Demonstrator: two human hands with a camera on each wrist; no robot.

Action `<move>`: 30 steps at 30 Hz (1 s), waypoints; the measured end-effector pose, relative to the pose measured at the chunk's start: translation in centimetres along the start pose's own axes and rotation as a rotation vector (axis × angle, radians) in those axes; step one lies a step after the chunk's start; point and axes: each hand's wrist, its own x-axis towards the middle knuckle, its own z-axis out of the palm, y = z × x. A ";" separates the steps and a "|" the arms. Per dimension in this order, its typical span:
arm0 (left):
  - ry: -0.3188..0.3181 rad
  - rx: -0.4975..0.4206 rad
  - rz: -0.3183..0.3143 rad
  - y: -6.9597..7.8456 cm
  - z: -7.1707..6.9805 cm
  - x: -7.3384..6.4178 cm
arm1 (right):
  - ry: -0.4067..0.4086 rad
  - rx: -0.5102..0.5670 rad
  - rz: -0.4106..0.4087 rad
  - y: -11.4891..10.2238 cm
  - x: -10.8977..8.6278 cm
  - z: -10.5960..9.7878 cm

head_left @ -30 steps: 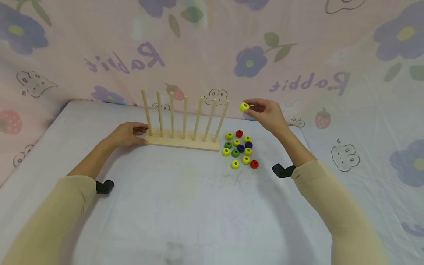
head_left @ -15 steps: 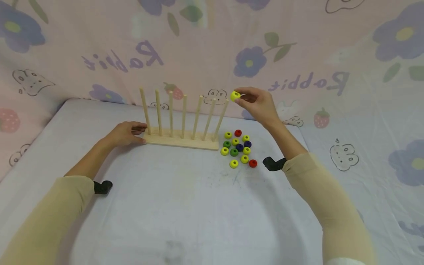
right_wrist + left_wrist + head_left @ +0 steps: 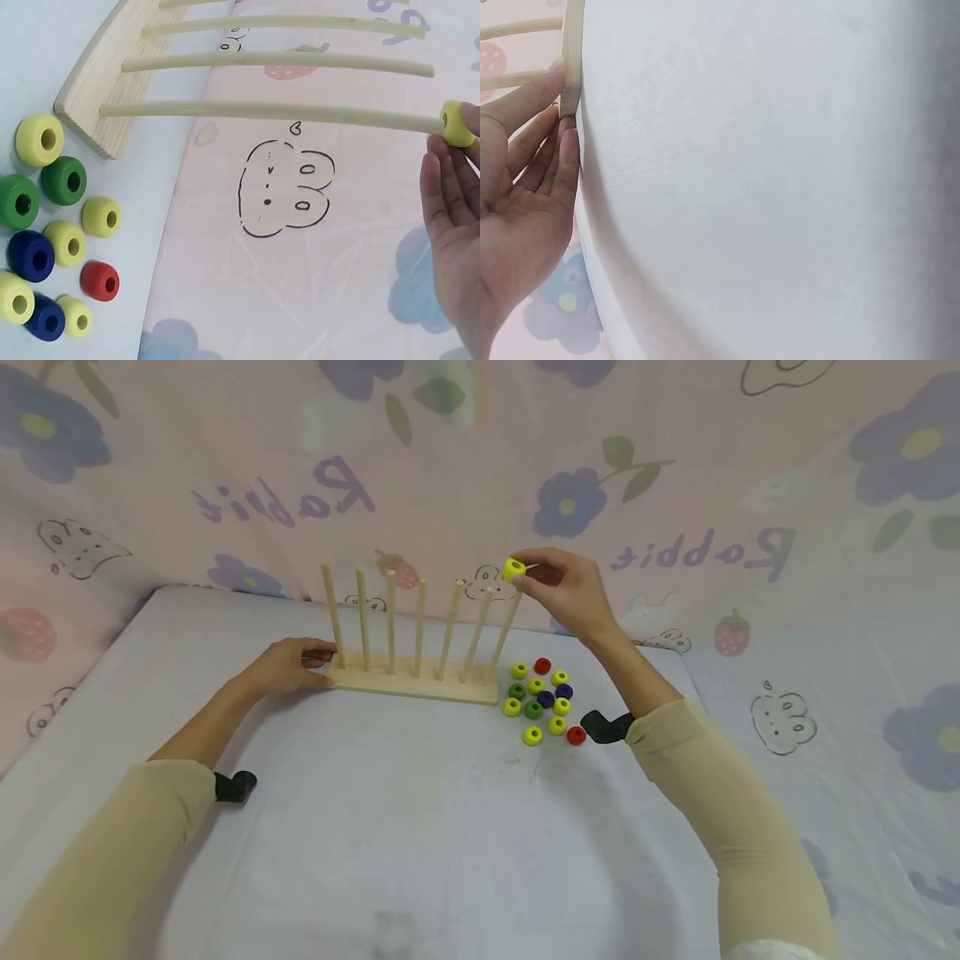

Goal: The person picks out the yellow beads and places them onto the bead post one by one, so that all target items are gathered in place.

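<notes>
A wooden peg rack with a row of upright pegs stands on the white table. My left hand grips the left end of its base; in the left wrist view the thumb lies against the wood, fingers at the end. My right hand pinches a yellow bead between thumb and fingertips at the tip of the rightmost peg. In the right wrist view the held bead sits at that peg's end, its hole toward the peg; whether the tip has entered cannot be told.
Loose yellow, green, red and dark blue beads lie right of the base, among them a red bead, a green bead and a yellow bead. A printed cloth hangs close behind the rack.
My right hand has carried the yellow bead left and upward, from beside the rack to the top of the rightmost peg. The left hand and the rack have stayed in place.
</notes>
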 end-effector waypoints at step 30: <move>-0.007 -0.039 -0.022 -0.1 0.2 0.2 | -0.120 0.084 -0.208 -3.4 3.7 5.9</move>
